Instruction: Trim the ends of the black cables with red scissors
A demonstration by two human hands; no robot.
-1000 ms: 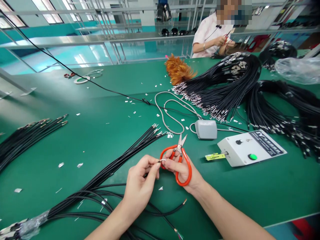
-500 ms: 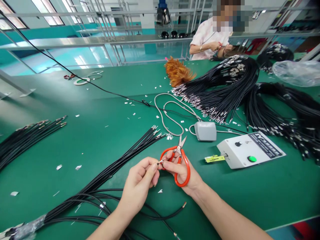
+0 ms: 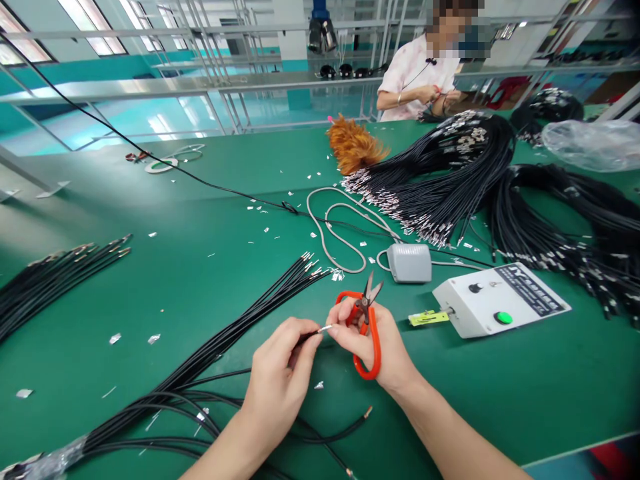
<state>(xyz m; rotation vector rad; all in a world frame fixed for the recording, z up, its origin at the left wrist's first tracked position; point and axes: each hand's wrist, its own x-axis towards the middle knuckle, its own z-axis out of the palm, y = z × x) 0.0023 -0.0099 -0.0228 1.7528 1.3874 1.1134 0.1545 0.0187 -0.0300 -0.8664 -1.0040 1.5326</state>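
Green bench (image 3: 210,200) – left fingers (image 3: 305,343) pinching wire tip (image 3: 325,328), right fingers (image 3: 345,330) gripping scissors (image 3: 367,333)

The cable end (image 3: 325,328) pinched between the fingertips (image 3: 334,327) is too small to read; palms hide the rest.

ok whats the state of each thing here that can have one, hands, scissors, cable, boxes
left hand: pinching a black cable near its tip
black cable: end lifted, metal terminal bare between both hands
right hand: holds the scissors, fingers at the terminal
scissors: blades slightly open, cutting nothing
control box: flat on the table, green button showing
foot pedal: resting on the table, cord attached
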